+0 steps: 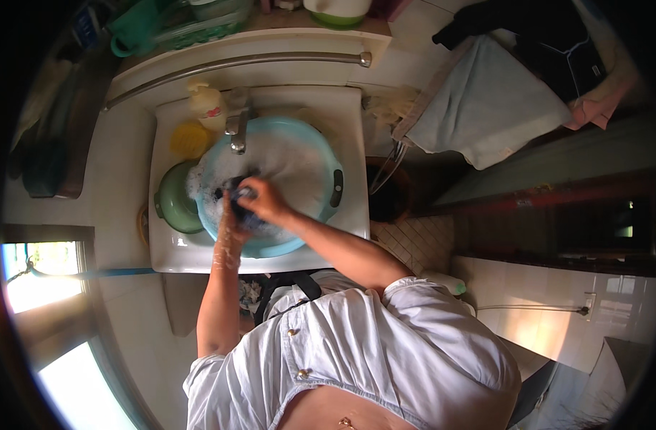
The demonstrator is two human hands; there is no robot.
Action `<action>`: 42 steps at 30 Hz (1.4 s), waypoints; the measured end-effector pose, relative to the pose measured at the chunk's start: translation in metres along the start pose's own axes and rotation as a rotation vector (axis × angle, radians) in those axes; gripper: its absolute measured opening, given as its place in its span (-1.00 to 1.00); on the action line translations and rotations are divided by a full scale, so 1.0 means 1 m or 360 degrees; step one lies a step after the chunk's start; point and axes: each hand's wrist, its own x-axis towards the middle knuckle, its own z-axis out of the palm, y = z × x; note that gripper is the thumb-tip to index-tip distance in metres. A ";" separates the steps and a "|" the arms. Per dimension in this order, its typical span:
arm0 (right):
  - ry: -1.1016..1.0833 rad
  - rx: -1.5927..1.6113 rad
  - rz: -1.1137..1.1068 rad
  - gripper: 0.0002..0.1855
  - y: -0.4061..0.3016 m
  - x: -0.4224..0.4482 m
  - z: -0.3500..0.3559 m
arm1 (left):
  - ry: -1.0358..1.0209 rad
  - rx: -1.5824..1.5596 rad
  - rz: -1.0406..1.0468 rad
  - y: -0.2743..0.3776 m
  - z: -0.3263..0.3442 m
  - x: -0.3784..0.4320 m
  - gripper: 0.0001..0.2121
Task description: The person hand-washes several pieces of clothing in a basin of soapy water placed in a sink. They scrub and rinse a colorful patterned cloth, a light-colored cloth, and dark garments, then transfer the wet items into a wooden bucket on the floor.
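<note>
Both of my hands are over a light blue plastic basin (pixel 336 156) of sudsy water (pixel 290 161). Between them is a bunched dark blue cloth (pixel 246 210), wet and partly hidden by my fingers. My left hand (pixel 231 223) grips its left side, and foam streaks the wrist. From the right, my right hand (pixel 266 200) pinches the cloth near its top; motion blurs the fingers. A chrome faucet (pixel 238 134) reaches over the basin's far rim, beyond my hands. The basin rests in a white sink (pixel 349 115).
A green plastic basin (pixel 175 201) sits left of the blue one, with a yellow item (pixel 189 140) and a pump bottle (pixel 207 105) behind it. A metal rail (pixel 236 60) runs under the shelf (pixel 285 24). Grey cloth (pixel 489 113) hangs at right.
</note>
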 end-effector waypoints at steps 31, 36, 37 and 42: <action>-0.0612 0.1448 0.0116 -0.61 -0.072 0.023 -0.070 | -0.0733 -0.0302 -0.0148 0.000 0.107 -0.093 -0.45; -0.0644 0.0738 0.0403 -0.65 -0.089 0.047 -0.065 | -0.0386 0.1124 0.0185 0.011 0.097 -0.076 -0.54; -0.0522 0.0484 0.0299 -0.63 -0.090 0.048 -0.059 | -0.0205 0.1395 0.0303 0.010 0.098 -0.071 -0.58; -0.0215 -0.0650 0.0097 -0.64 -0.086 0.053 -0.033 | -0.0276 0.2314 0.1328 0.003 0.077 -0.023 -0.72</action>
